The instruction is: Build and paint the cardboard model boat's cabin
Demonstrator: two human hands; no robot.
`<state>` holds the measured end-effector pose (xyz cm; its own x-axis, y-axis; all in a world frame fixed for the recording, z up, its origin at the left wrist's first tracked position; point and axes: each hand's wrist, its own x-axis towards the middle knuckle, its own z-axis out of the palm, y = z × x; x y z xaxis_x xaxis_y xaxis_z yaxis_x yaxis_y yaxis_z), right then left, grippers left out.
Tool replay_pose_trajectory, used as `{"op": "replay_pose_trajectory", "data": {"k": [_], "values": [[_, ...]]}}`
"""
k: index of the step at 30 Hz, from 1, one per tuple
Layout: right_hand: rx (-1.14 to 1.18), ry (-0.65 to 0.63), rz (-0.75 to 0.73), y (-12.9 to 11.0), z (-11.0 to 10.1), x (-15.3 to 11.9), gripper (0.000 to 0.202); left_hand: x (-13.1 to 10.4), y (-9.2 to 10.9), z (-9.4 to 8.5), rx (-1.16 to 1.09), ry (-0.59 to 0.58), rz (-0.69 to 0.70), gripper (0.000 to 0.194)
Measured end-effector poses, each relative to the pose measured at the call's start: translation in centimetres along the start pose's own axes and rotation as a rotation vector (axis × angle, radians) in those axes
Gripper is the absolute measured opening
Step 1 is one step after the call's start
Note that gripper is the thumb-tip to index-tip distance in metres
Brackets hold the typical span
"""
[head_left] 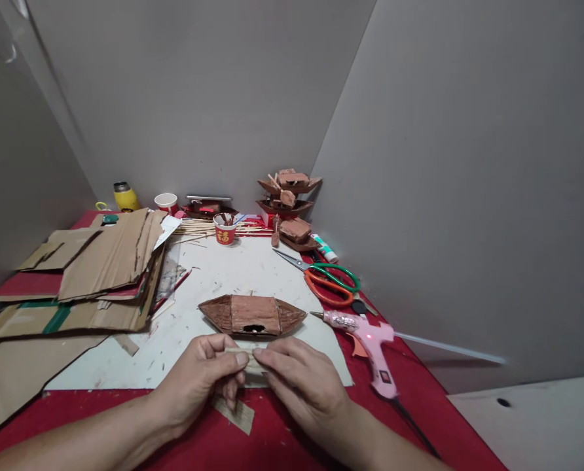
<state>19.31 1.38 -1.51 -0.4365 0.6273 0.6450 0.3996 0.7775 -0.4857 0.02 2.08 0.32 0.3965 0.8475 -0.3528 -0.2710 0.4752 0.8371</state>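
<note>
Between my two hands is a small piece of cardboard (249, 351), pale brown with ridges. My left hand (207, 366) pinches its left part between thumb and fingers. On the other side my right hand (302, 376) grips it, fingertips close to the left thumb; part of the piece is hidden by the fingers. Just beyond the hands lies a brown model boat (255, 313) with a covered middle, pointed ends and a dark ragged hole in its near side. Below my left hand, another cardboard scrap (237, 416) rests on the red cloth.
A pink glue gun (370, 340) with a clear stick lies at right, near scissors (331, 281). Cardboard sheets (100, 261) pile up at left. A red paper cup (224, 232), thin wooden sticks (194, 227) and finished-looking boats (289, 190) stand at the back against grey walls.
</note>
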Motion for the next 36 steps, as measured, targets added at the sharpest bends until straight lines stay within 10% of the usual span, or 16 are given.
{"op": "replay_pose_trajectory", "data": {"k": [11, 23, 36], "values": [[0.132, 0.183, 0.297, 0.7, -2.7, 1.8, 0.021, 0.0, 2.7, -1.3, 0.436, 0.178, 0.376, 0.026], [-0.091, 0.093, 0.020, 3.6, -1.0, 1.8, 0.034, 3.4, 1.9, -3.2, 1.140, 0.019, 1.131, 0.032], [-0.258, -0.005, -0.045, 3.6, -1.8, 1.1, 0.038, 3.9, 1.0, -4.8, 1.570, -0.060, 1.385, 0.026]]}}
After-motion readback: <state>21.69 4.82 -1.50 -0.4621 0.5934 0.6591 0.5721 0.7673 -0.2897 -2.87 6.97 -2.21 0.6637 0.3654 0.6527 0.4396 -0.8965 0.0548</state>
